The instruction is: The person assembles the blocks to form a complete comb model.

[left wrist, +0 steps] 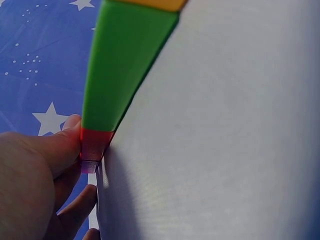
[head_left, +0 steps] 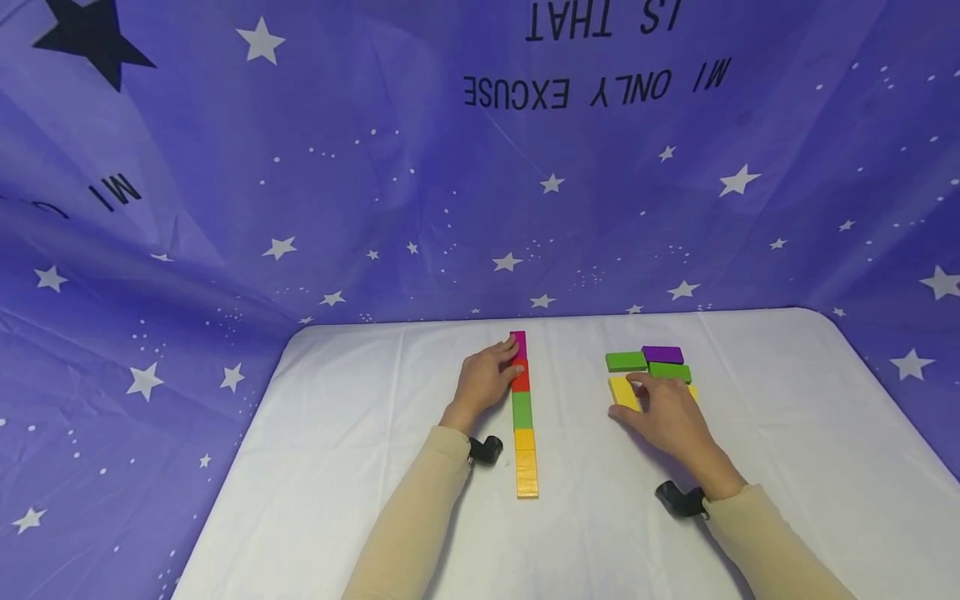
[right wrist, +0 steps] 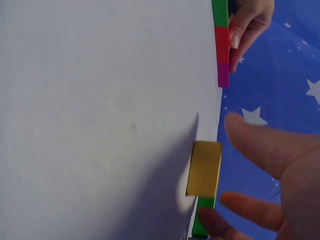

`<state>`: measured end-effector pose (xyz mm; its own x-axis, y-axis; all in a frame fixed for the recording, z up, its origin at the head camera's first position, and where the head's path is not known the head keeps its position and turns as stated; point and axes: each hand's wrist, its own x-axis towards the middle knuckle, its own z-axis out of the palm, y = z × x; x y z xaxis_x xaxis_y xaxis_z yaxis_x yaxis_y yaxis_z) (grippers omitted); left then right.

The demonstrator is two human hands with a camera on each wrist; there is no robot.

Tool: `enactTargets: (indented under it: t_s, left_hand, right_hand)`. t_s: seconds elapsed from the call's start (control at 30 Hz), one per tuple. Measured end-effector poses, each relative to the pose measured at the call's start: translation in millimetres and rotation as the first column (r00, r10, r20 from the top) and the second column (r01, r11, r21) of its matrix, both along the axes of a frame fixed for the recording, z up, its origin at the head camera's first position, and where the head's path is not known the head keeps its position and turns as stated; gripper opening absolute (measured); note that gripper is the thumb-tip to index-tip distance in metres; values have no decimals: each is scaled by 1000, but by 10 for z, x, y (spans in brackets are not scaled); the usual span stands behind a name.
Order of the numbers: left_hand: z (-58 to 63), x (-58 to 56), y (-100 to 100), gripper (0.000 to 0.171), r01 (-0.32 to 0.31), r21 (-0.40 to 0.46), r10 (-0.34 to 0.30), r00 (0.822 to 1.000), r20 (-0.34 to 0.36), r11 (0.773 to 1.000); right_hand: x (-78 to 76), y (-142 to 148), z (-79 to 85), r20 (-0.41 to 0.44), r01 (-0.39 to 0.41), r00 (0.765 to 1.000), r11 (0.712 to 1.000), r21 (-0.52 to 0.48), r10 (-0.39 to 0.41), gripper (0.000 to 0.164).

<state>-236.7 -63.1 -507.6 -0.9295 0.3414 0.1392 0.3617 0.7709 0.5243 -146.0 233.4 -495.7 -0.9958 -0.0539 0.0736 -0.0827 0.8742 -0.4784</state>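
Observation:
A straight row of coloured blocks runs away from me: two orange-yellow blocks (head_left: 527,477) nearest, then a green block (head_left: 522,411), a red block (head_left: 522,381) and a magenta block (head_left: 521,348) farthest. My left hand (head_left: 482,382) rests along the left side of the row, fingertips at the red and magenta blocks. To the right, my right hand (head_left: 670,418) hovers around a yellow block (head_left: 622,392). In the right wrist view its thumb (right wrist: 255,142) stands apart from that yellow block (right wrist: 204,169), with the fingers spread on the other side.
Beyond my right hand lie two green blocks (head_left: 626,362) and a purple block (head_left: 663,355). Another yellow block (head_left: 693,392) is mostly hidden behind that hand. A white cloth (head_left: 315,500) covers the table, and a purple starred curtain (head_left: 420,208) hangs behind its far edge.

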Motion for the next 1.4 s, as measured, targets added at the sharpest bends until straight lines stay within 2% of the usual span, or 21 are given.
enactTargets:
  t_s: [0.17,0.43,0.77,0.93,1.17,1.4]
  left_hand:
    - [2,1,1,48,-3,1,3,1000,-2,1000]
    - [-7,2,-3,47,5,-3,-5,1000,-11,1000]
    - [-5,11,-5,48,1,-12,-1,1000,-1,1000]
    - [-7,8,-5,48,0,-15,0,1000,1,1000]
    - [-12,6,-5,48,-1,-14,1,1000,-5,1000]
    - [1,17,-7,48,2,-7,-2,1000,-8,1000]
  right_hand:
    - [-13,62,20,20,-50,999,998,-45,50,76]
    - [-46,93,6,5,-104,995,993,-47,104,74]
    - [-79,110,-1,-12,-126,992,992,-25,126,68]
    - [-83,109,-7,-19,-124,992,992,-21,124,70]
    - [-42,105,-32,-69,-101,993,993,-57,97,71]
    - [46,50,20,-84,-109,991,991,-82,102,72]
